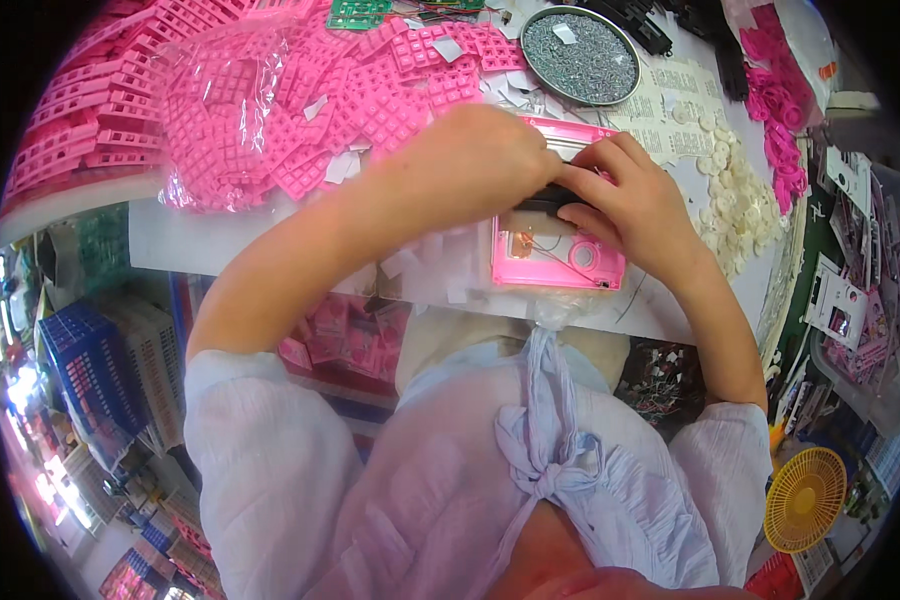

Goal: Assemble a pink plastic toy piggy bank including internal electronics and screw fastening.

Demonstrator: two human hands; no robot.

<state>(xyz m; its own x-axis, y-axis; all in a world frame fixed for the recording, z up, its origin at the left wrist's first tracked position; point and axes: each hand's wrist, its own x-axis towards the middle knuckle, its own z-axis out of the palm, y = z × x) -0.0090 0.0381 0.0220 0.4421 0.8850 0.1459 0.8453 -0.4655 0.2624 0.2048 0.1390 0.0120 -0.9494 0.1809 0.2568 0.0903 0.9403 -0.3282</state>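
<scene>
A pink plastic casing [557, 272] lies at the front of the white worktable, with a round ring, a coppery piece and thin wires in its near part. Over its middle is a black part [542, 206], mostly covered by my hands. My right hand [638, 200] grips this part from the right, thumb and fingers bent around it. From the left, my left hand [490, 155] is closed and meets the right fingertips above the casing. Whatever it pinches is hidden behind its knuckles.
Pink keypad pieces [370, 95] are heaped at the left, some inside a clear plastic bag [220, 120]. A round tin of small screws [582, 60] stands at the back. Off-white discs [735, 205] spread at the right, near pink loops [775, 110]. A yellow basket [805, 500] is lower right.
</scene>
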